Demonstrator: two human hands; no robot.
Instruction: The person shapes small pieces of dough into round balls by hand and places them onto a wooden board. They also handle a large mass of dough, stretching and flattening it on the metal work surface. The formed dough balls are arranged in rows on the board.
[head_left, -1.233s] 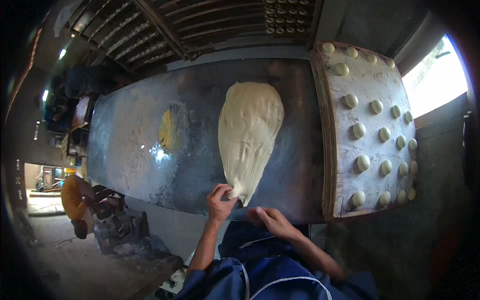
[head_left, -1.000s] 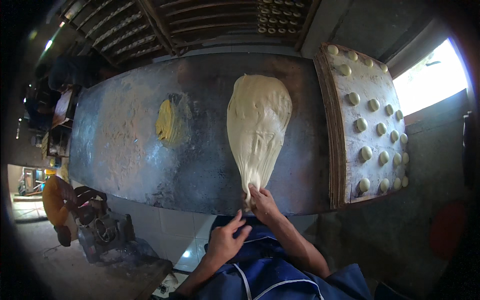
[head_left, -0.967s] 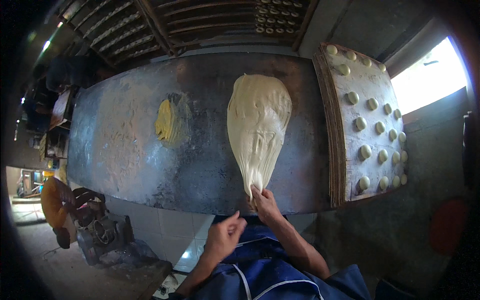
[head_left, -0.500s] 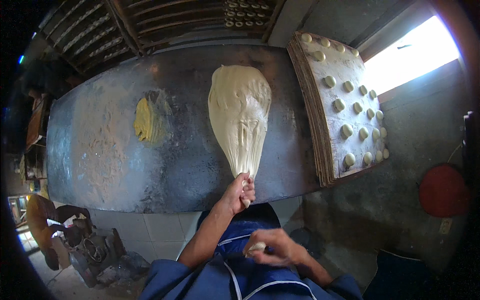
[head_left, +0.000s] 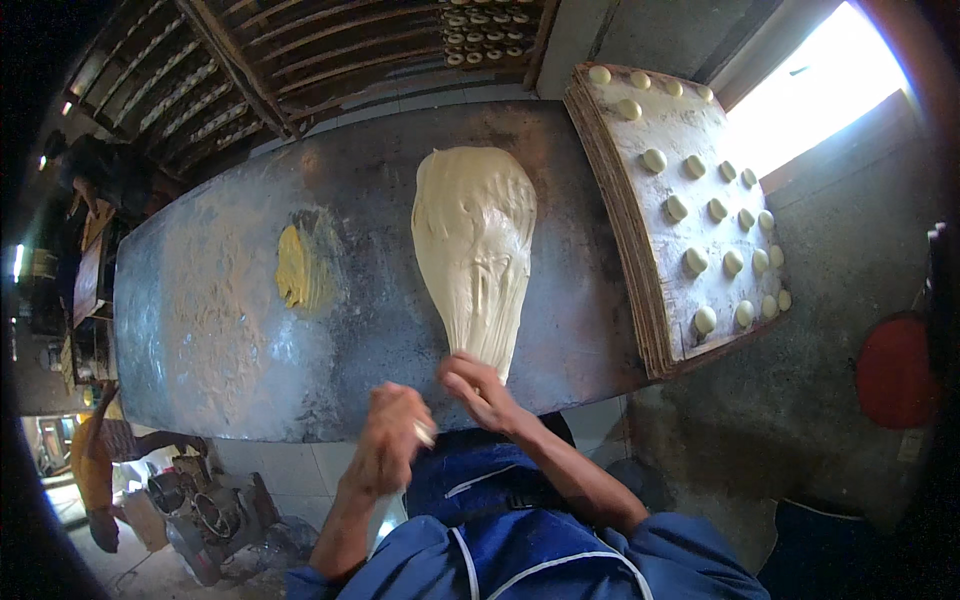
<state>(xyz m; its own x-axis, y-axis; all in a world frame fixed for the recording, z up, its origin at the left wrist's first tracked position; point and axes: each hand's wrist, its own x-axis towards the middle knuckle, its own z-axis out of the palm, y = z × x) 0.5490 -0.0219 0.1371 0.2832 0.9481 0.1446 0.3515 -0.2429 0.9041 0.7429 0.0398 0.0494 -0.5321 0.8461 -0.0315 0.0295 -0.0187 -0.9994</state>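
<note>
A large pale mass of dough (head_left: 473,230) lies on the dark metal table (head_left: 370,230), stretched to a narrow tail toward me. My right hand (head_left: 478,390) is closed on that tail near the table's front edge. My left hand (head_left: 395,435) is off to its lower left, slightly blurred, curled with a small pale bit of dough showing at its fingers. Left of the mass is a patch of yellow paste (head_left: 293,268).
Stacked boards (head_left: 672,280) carrying several dough balls stand at the right. Racks with rings (head_left: 485,30) are at the back. At lower left are a person in yellow (head_left: 95,465) and a machine (head_left: 215,520); another person in dark clothing (head_left: 95,165) is upper left.
Since half a second ago my left hand has left the tail and moved down-left, and my right hand has come up onto the tail. The hands have alternated on it over the last second.
</note>
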